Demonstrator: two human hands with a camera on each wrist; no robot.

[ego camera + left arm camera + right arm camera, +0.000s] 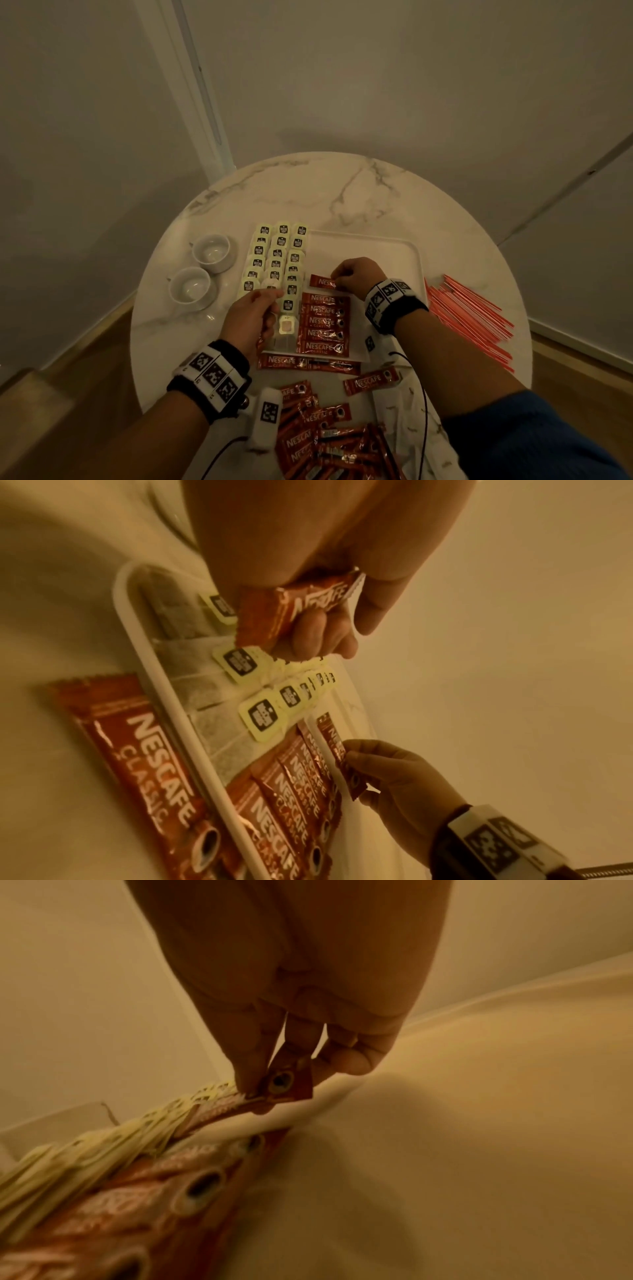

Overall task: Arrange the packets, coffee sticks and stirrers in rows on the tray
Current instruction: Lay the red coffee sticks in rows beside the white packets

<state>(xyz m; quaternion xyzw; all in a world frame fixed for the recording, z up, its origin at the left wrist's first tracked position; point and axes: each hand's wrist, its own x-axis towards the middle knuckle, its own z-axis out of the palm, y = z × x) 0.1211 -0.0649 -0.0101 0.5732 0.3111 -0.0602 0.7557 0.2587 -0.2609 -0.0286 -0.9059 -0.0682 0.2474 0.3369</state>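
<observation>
Marble table [376, 192]: both hands' fingers pinch coffee sticks over tray [407, 246], right half bare.

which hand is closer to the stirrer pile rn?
Right. The right hand is over the tray, pinching a coffee stick, with the stirrers just beyond its wrist. The left hand grips another stick at the tray's opposite side.

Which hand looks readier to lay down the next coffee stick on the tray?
The right hand: it pinches a coffee stick just beyond the row of sticks on the tray. The left hand grips another stick over the tea bags.
</observation>
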